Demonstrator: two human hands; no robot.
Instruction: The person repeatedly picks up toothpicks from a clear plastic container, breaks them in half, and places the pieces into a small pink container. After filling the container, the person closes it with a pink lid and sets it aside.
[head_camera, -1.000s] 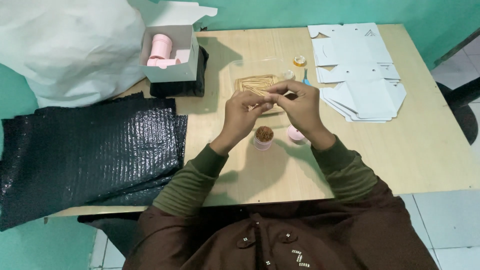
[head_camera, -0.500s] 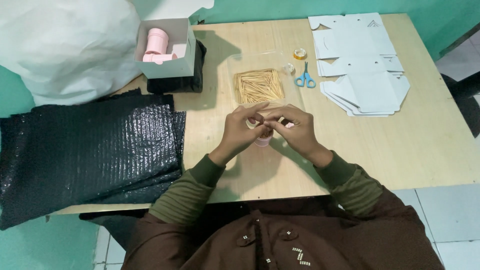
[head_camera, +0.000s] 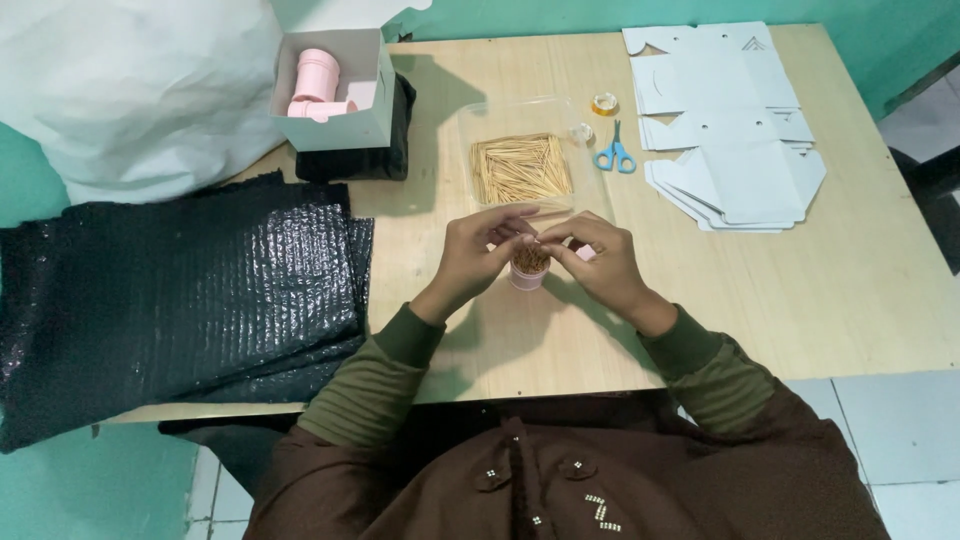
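Pink pot (head_camera: 527, 272) of toothpicks sits under the left hand (head_camera: 482, 250) and right hand (head_camera: 600, 262), fingertips pinched together.

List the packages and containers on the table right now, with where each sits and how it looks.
Open white box: back left, square, pink tubs inside.
Flat white carton blanks: back right, fanned stack.
Clear tray: centre back, full of toothpicks.
Small pink pot: under both hands, round, holding toothpicks.
Black bubble wrap: left, layered sheets.

A light wooden table (head_camera: 820, 280) carries black bubble wrap (head_camera: 180, 290), flat white cartons (head_camera: 730, 130), blue scissors (head_camera: 615, 155) — and a toothpick tray (head_camera: 522, 165)
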